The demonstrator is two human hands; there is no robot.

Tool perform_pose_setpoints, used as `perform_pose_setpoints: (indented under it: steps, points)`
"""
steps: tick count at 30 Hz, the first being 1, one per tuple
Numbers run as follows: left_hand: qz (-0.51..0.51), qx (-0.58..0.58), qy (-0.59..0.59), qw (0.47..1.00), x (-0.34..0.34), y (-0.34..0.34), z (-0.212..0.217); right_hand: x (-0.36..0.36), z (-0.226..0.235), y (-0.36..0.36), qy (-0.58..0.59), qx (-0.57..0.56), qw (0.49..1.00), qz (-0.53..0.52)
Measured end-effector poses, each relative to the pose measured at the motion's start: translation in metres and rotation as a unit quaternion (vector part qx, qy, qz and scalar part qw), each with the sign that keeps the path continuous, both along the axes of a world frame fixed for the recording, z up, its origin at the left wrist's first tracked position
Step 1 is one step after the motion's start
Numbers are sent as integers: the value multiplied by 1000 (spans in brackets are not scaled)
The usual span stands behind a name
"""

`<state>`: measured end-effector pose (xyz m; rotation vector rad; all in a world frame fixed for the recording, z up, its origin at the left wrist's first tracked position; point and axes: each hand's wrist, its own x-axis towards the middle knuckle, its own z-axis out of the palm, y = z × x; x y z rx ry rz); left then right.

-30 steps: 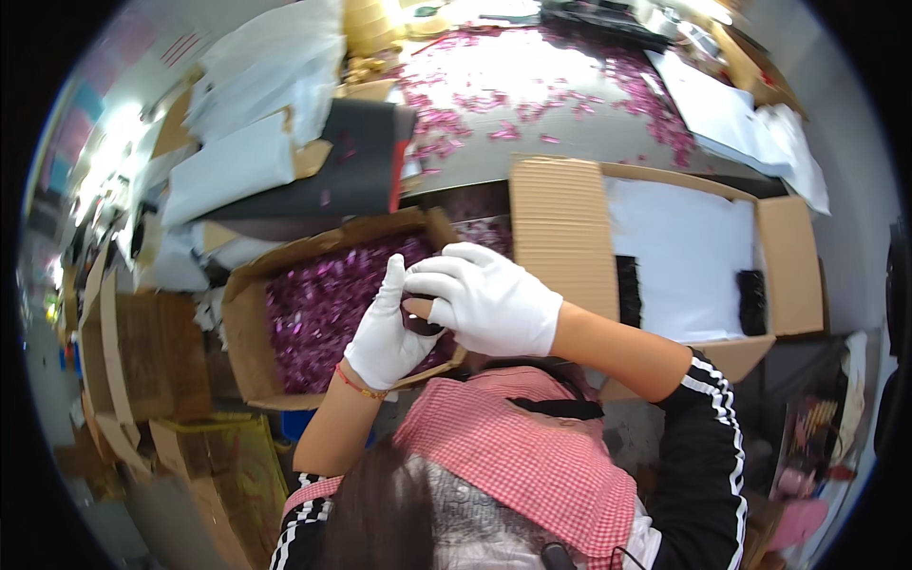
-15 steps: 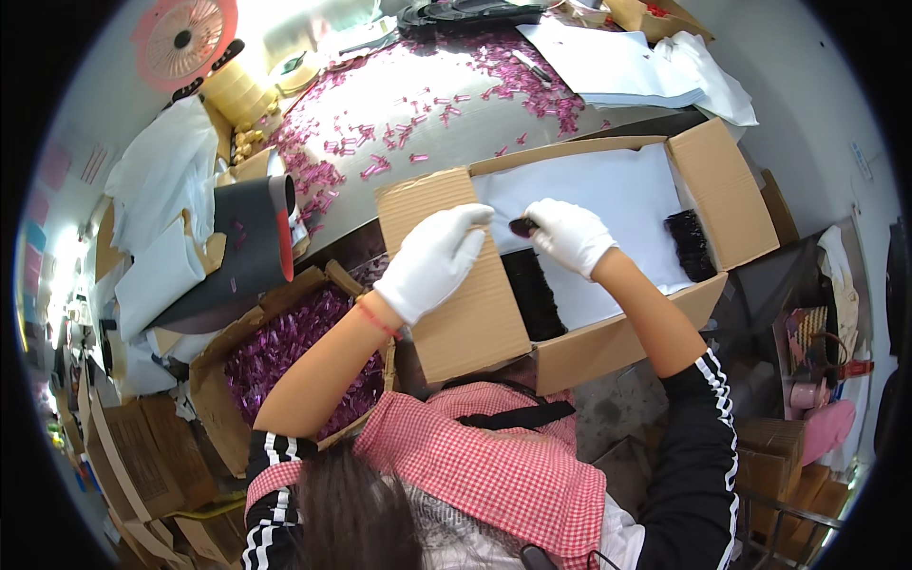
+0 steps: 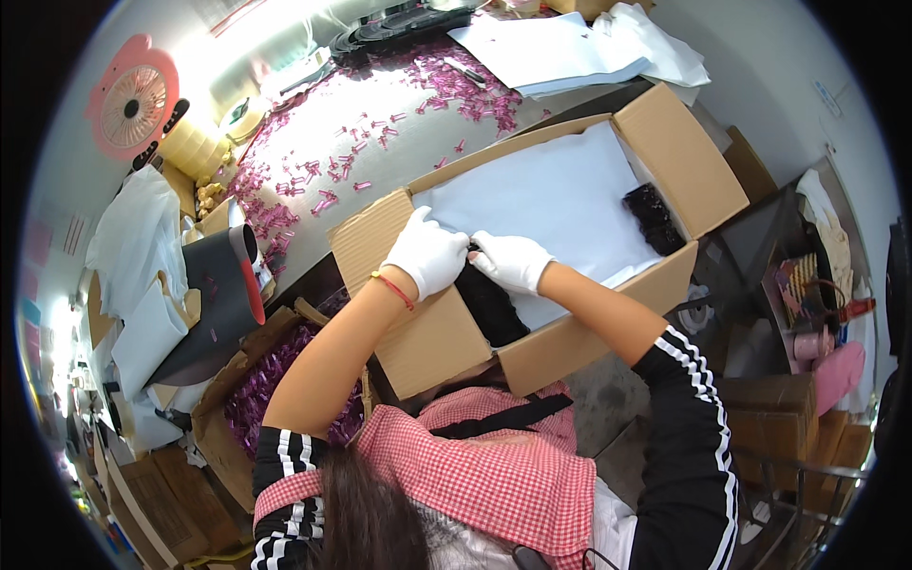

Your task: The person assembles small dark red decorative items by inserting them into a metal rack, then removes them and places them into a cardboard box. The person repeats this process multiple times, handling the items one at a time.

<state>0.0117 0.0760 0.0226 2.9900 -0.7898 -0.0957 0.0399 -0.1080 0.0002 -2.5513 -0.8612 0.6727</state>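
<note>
A white sheet [image 3: 560, 195] lies inside an open cardboard box [image 3: 679, 152], covering most of its floor. Both gloved hands meet at the sheet's near left edge. The left hand [image 3: 427, 252] curls over that edge with its fingers bent down on the paper; whether it pinches the sheet cannot be told. The right hand [image 3: 511, 261] sits just beside it, fingers closed on the same edge, above a dark heap [image 3: 489, 304] of small black pieces in the box's near left end. A second dark heap [image 3: 655, 217] shows at the sheet's right edge. A red band [image 3: 392, 289] circles the left wrist. The box's left flap [image 3: 418, 332] lies flat under the left forearm. Left of the box, a lower carton [image 3: 223, 418] holds purple pieces [image 3: 261, 385]. More purple pieces are scattered over the grey table [image 3: 380, 161] behind the box, where a pink fan [image 3: 133, 100] stands at the far left.
</note>
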Motion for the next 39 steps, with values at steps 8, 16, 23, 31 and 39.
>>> perform_pose_setpoints:
  steps: [8,16,23,31,39]
  points:
    - [-48,41,110,992,14,10,14,-9,-13,-7,-93,107,990,-17]
    - [-199,90,-68,973,26,27,-18,-11,-8,14,3,63,996,-64]
    - [-122,136,20,983,31,0,-18,-98,48,-36,-199,108,957,-182]
    - [-24,0,4,1000,40,24,-35,-358,-36,-230,-205,311,737,-564]
    - [-114,-192,-68,972,-21,-42,-56,-696,38,-297,-377,-260,465,-758]
